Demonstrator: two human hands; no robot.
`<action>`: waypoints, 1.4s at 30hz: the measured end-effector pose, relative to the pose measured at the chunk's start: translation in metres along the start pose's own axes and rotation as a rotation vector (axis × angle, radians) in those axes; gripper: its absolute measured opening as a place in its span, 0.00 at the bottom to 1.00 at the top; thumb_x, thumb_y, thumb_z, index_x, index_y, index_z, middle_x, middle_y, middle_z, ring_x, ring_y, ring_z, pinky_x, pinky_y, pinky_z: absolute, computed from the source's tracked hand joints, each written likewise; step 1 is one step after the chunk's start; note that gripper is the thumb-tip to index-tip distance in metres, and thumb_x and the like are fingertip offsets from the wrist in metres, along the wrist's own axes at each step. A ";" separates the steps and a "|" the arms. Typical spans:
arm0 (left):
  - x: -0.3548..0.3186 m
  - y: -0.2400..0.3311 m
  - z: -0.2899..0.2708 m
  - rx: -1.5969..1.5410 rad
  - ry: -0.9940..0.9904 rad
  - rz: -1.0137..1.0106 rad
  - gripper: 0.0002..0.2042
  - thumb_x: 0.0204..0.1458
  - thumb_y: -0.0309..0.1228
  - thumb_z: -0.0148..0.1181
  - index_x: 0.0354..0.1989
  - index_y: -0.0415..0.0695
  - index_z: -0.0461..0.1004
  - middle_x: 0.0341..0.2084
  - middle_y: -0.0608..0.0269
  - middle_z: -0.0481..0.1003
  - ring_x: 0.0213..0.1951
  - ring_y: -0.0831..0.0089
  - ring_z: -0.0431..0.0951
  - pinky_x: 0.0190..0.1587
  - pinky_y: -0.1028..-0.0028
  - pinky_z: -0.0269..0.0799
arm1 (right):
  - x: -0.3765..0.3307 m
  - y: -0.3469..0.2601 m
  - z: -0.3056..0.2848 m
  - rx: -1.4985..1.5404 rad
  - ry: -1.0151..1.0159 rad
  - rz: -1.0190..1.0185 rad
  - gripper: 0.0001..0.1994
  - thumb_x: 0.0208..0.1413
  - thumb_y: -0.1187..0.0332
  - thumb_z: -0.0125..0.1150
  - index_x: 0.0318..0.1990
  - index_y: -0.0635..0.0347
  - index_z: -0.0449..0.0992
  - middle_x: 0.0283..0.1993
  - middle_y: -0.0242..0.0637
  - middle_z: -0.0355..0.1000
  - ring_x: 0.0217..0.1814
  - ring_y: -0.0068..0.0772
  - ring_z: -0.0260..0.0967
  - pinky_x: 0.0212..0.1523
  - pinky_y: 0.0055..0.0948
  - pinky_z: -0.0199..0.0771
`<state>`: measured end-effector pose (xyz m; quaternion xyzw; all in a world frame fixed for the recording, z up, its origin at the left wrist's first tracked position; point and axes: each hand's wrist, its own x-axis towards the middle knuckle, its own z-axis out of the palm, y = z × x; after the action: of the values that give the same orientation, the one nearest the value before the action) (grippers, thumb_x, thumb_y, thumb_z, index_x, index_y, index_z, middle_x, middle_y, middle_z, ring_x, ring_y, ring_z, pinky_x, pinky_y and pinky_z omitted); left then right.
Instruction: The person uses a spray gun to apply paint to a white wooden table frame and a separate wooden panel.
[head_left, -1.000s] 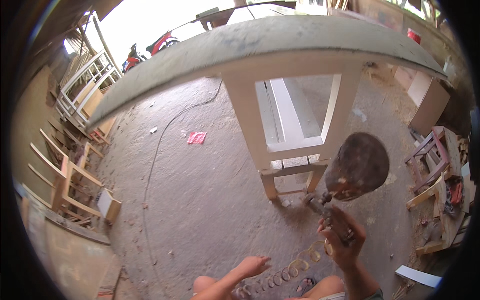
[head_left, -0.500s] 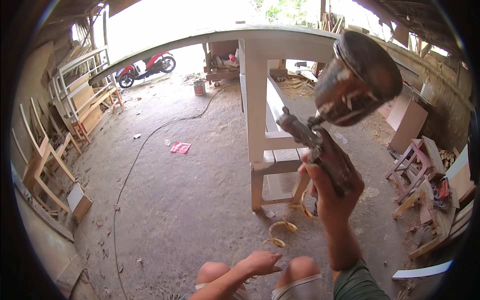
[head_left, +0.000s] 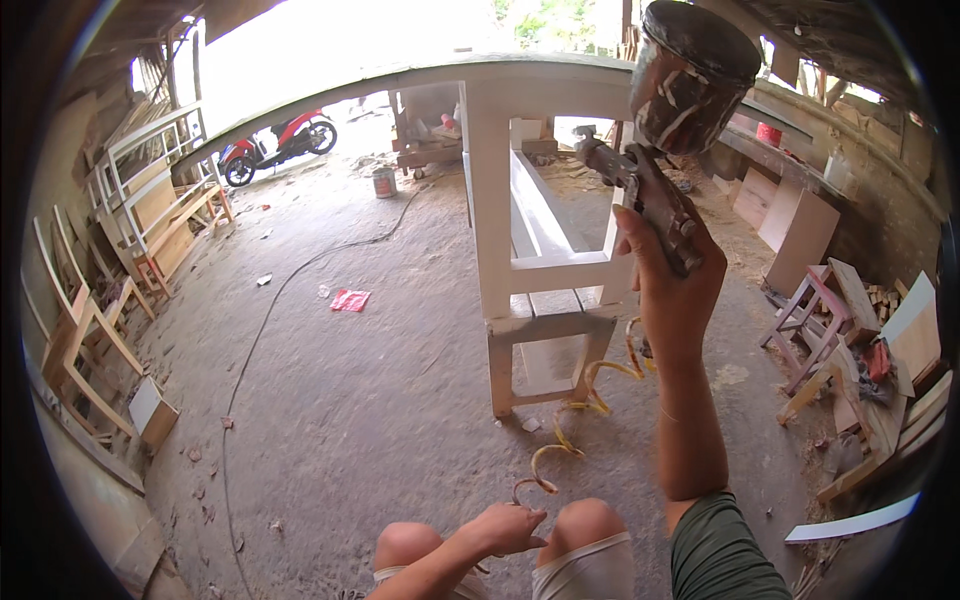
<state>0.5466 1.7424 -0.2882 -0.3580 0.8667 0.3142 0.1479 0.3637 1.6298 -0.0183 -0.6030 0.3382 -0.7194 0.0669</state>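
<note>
My right hand is raised at the right, wrapped around the handle of a paint spray gun. The gun's large, paint-smeared cup sits on top, and its nozzle points left toward a tall white table. Low between my knees, my left hand is closed on a yellow coiled air hose, which loops up toward the gun. Beneath the table's end stands a smaller bench, painted white on top with a duller lower frame.
Unpainted chair frames line the left wall. A dark cable crosses the concrete floor, near a red wrapper and a paint can. A red motorbike stands beyond. Wood scraps and a small stool lie at the right.
My right hand has lifted the spray gun higher and farther from me, stretching the coiled hose upward. My left hand stays low by my knees. The view has shifted slightly.
</note>
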 end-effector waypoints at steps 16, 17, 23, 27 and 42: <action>0.019 -0.003 0.007 -0.054 0.005 0.025 0.28 0.61 0.45 0.59 0.67 0.46 0.66 0.52 0.49 0.80 0.52 0.49 0.80 0.51 0.53 0.77 | 0.024 0.046 -0.101 -0.267 0.251 0.015 0.17 0.62 0.68 0.70 0.56 0.65 0.80 0.33 0.30 0.80 0.28 0.15 0.69 0.30 0.20 0.69; 0.019 -0.004 0.007 -0.056 0.013 0.037 0.28 0.61 0.44 0.60 0.67 0.46 0.66 0.52 0.49 0.80 0.52 0.49 0.80 0.51 0.53 0.77 | 0.024 0.047 -0.102 -0.284 0.268 0.022 0.18 0.62 0.68 0.70 0.57 0.65 0.80 0.33 0.30 0.80 0.28 0.15 0.70 0.30 0.20 0.69; 0.021 -0.011 0.007 -0.047 -0.008 0.018 0.29 0.57 0.39 0.63 0.68 0.46 0.66 0.53 0.49 0.79 0.53 0.48 0.80 0.52 0.54 0.76 | 0.015 0.039 -0.080 -0.217 0.251 0.044 0.20 0.61 0.67 0.71 0.59 0.64 0.79 0.34 0.31 0.81 0.30 0.15 0.73 0.31 0.19 0.70; 0.020 -0.016 0.008 -0.053 -0.018 -0.005 0.29 0.56 0.37 0.64 0.67 0.46 0.67 0.52 0.47 0.79 0.53 0.48 0.80 0.51 0.54 0.76 | 0.002 0.023 -0.053 -0.136 0.168 0.071 0.21 0.61 0.68 0.71 0.60 0.65 0.78 0.37 0.33 0.82 0.33 0.15 0.76 0.34 0.18 0.73; -0.051 -0.029 -0.075 -0.345 0.573 -0.126 0.16 0.62 0.42 0.60 0.33 0.40 0.84 0.26 0.50 0.82 0.29 0.54 0.81 0.35 0.60 0.76 | -0.032 -0.023 0.008 0.231 -0.187 0.291 0.19 0.59 0.72 0.70 0.57 0.65 0.79 0.39 0.34 0.84 0.30 0.14 0.77 0.25 0.15 0.71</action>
<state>0.6006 1.7050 -0.2196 -0.5044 0.7834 0.3328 -0.1453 0.3860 1.6602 -0.0312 -0.6002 0.3293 -0.6771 0.2700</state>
